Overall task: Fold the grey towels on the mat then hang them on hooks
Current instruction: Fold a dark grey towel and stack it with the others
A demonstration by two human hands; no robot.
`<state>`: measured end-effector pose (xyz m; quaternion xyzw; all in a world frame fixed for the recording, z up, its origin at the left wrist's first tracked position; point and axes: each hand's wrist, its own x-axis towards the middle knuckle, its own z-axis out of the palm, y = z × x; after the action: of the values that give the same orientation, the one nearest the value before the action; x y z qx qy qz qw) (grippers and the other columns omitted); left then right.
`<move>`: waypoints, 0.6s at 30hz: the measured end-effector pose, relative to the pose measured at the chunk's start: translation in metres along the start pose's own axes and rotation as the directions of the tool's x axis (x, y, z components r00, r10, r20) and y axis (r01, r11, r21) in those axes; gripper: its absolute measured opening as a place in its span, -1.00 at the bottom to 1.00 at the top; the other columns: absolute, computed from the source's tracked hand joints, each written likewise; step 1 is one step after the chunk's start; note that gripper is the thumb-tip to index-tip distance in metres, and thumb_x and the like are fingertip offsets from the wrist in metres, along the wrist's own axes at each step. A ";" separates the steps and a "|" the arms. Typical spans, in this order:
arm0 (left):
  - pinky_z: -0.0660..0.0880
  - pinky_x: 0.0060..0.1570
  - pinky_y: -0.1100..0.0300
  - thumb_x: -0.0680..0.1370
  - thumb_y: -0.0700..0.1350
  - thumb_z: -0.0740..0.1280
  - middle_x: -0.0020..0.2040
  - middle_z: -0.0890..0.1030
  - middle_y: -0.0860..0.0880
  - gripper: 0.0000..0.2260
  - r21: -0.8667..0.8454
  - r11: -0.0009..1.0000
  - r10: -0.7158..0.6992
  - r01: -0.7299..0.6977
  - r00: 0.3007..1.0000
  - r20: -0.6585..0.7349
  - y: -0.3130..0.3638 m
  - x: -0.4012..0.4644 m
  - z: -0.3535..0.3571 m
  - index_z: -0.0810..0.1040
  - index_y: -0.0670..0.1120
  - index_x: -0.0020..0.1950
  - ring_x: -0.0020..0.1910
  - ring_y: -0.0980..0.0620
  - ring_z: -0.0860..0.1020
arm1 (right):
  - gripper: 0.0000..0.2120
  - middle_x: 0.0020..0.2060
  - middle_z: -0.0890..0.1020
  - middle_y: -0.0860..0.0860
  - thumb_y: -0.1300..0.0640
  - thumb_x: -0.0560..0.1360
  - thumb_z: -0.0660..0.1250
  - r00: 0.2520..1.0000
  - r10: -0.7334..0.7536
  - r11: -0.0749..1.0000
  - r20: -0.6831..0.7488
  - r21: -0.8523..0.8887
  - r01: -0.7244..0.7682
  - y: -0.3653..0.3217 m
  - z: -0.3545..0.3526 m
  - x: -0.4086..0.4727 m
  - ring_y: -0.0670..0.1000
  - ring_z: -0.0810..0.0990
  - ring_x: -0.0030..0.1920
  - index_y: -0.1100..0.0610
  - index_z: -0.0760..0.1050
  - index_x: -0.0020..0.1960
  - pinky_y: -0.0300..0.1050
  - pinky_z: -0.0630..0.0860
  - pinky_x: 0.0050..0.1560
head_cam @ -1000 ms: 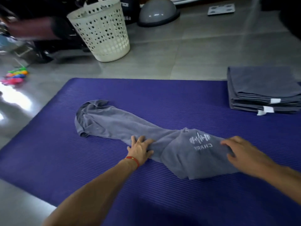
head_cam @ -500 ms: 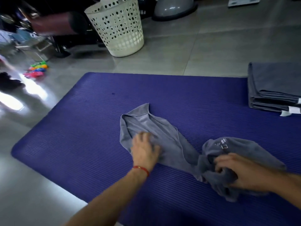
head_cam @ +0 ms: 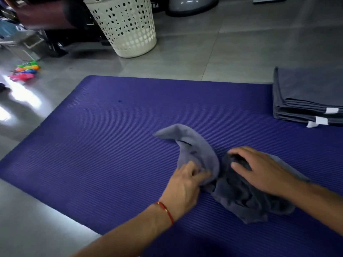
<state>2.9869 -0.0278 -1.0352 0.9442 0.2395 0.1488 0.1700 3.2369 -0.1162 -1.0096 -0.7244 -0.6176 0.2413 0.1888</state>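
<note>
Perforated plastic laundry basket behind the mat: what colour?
Cream-white perforated plastic laundry basket, clearest in the head view.

Change from the earlier views: the grey towel (head_cam: 200, 154), stretched long across the mat (head_cam: 111, 145) a second ago, is now gathered into a crumpled heap. Your left hand (head_cam: 185, 184) has slid rightward along it and now pinches the bunched cloth; your right hand (head_cam: 263, 169) has moved onto the top of the darker mound.
</note>
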 end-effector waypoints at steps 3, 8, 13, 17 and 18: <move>0.49 -0.10 0.03 0.51 -0.18 0.15 0.14 0.45 -0.02 -0.49 0.054 0.994 0.090 -0.099 0.985 0.149 0.012 -0.024 0.007 0.41 0.10 0.45 -0.07 -0.03 0.45 | -0.54 0.46 0.40 -0.13 -0.11 0.65 0.18 0.995 0.097 0.983 -0.012 0.158 -0.094 -0.006 0.004 0.020 -0.08 0.43 0.39 -0.11 0.27 0.54 -0.10 0.39 0.32; 0.47 0.11 0.08 0.52 -0.04 0.32 0.22 0.48 0.06 -0.38 -0.020 0.999 -0.041 0.046 0.973 0.226 -0.012 -0.067 0.001 0.22 0.07 0.57 0.07 0.04 0.44 | -0.49 0.56 0.25 -0.14 -0.09 0.66 0.17 0.997 -0.055 0.998 0.057 -0.010 0.056 -0.016 0.019 0.065 0.01 0.31 0.50 -0.21 0.14 0.59 0.13 0.31 0.41; 0.38 0.11 0.38 0.58 0.17 0.33 0.06 0.55 0.22 -0.54 -0.242 0.890 -0.307 0.388 0.899 0.314 -0.032 -0.085 -0.010 0.35 0.15 0.46 0.05 0.24 0.46 | -0.49 0.56 0.21 -0.20 0.15 0.53 0.33 0.856 -0.462 0.800 0.232 -0.306 0.516 -0.038 0.035 0.116 0.02 0.12 0.54 -0.26 0.42 0.40 0.15 0.12 0.43; 0.44 -0.08 0.38 0.52 0.08 0.45 -0.08 0.58 0.14 -0.80 -0.302 0.825 -0.377 0.478 0.863 0.337 -0.036 -0.080 -0.012 0.58 0.15 0.12 -0.07 0.17 0.53 | -0.63 0.31 0.35 -0.30 0.05 0.46 0.44 0.760 -0.396 0.729 0.516 -0.326 0.601 -0.043 0.044 0.135 -0.03 -0.04 0.55 -0.26 0.50 0.20 0.30 -0.26 0.48; 0.44 -0.09 0.36 0.51 0.04 0.47 -0.09 0.57 0.13 -0.87 -0.303 0.816 -0.399 0.492 0.859 0.321 -0.035 -0.077 -0.010 0.59 0.13 0.02 -0.07 0.16 0.53 | -0.65 0.25 0.38 -0.31 0.00 0.48 0.45 0.752 -0.380 0.722 0.539 -0.336 0.605 -0.039 0.043 0.136 -0.08 0.01 0.53 -0.26 0.51 0.21 0.32 -0.29 0.48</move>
<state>2.9039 -0.0353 -1.0550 0.8218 0.3996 0.0309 0.4050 3.1966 0.0232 -1.0377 -0.4781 -0.8576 0.1698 -0.0847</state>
